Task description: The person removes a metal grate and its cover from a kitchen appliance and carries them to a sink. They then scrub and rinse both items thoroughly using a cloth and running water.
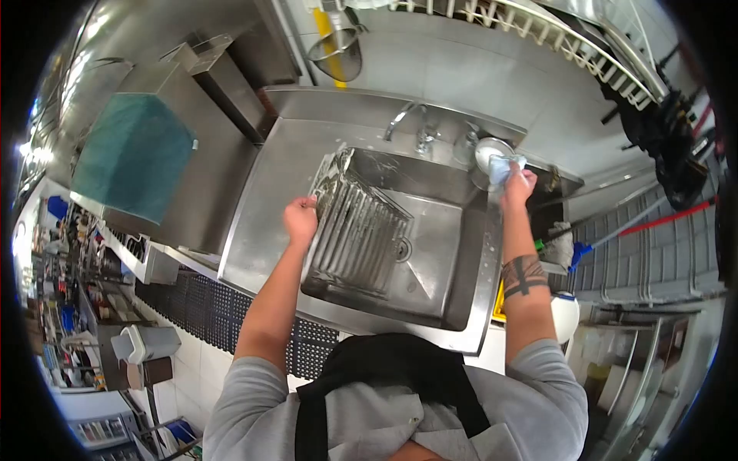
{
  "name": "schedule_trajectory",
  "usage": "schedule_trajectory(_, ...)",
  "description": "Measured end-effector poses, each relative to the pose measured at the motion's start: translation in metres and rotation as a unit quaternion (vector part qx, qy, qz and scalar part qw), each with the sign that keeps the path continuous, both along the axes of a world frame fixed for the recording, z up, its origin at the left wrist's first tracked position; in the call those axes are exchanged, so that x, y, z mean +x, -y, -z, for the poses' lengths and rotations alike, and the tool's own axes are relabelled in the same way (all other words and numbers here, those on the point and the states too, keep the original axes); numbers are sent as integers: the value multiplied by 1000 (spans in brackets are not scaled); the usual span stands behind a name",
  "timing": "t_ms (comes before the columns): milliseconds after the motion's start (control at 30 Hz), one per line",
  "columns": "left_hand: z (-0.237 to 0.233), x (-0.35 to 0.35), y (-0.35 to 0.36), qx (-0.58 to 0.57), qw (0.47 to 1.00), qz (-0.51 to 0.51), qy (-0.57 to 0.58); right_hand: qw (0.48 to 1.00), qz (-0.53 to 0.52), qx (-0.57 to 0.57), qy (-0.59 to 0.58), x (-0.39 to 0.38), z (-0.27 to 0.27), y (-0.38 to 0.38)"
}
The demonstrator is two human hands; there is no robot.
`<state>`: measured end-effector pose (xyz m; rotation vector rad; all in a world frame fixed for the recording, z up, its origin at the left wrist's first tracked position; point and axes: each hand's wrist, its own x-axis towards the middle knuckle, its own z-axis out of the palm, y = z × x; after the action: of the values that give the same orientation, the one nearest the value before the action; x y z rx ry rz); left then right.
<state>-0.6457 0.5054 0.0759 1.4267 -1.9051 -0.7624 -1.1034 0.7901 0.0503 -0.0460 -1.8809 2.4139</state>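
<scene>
My left hand is closed on the left edge of a ridged metal filter panel, which leans at a tilt inside the steel sink. Out to the right, my right hand grips a light blue cloth above the sink's back right corner. Just behind the cloth is a round metal bowl, partly covered by it. What lies under the cloth is hidden.
A faucet rises behind the sink. A strainer hangs on the wall, below a white rack. A green cloth covers a steel unit at left. Long-handled tools stand at right.
</scene>
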Motion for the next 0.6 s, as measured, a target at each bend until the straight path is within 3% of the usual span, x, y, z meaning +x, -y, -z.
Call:
schedule_trajectory(100,9,10,4,43,999,-12,8,993,-59,82,56,-51,14,13)
schedule_trajectory(167,21,11,5,29,999,20,20,993,-42,108,-13,-72,37,19)
schedule_trajectory(300,21,11,2,84,996,11,18,979,-79,167,-86,-17,6,25)
schedule_trajectory(367,30,13,7,81,995,49,40,990,-122,62,-26,29,-8,15)
schedule_trajectory(433,25,17,7,92,994,49,34,973,-222,64,7,56,12,-12)
schedule_trajectory(500,44,24,16,125,987,99,-17,967,-227,99,63,94,29,-35)
schedule_trajectory(600,32,29,13,125,983,137,-11,962,-231,89,110,162,41,-72)
